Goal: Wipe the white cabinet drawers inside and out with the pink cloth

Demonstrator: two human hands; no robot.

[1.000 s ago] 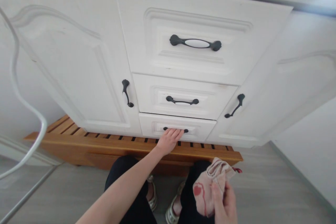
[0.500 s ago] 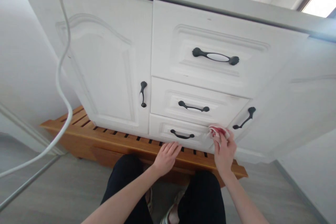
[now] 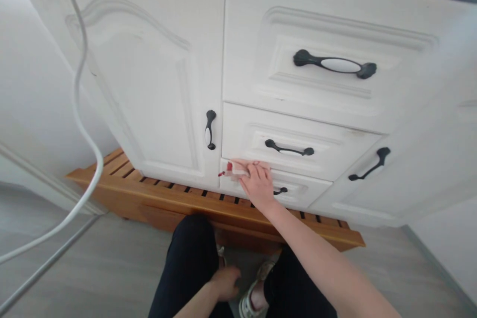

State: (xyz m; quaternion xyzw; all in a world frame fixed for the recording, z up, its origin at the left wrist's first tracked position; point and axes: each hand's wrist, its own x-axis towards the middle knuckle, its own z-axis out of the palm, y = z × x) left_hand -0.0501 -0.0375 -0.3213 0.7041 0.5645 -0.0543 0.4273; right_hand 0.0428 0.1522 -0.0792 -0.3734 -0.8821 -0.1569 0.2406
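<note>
My right hand presses a red-and-white cloth against the upper left part of the bottom drawer. My right fingers are closed over the cloth, and the hand partly hides this drawer's dark handle. Just above is the middle drawer with its dark-and-white handle. Down between my legs, my left hand hangs beside my left leg, away from the cabinet. Motion smears its fingers, so their state is unclear.
A slatted wooden bench runs along the cabinet's foot, in front of my knees. On the left, a white cable hangs across the view. The left door and the large top drawer are closed.
My right hand has carried the cloth leftward along the bottom drawer, from its right end to its left. My left hand has dropped from the bench edge to between my legs. The view has moved closer.
</note>
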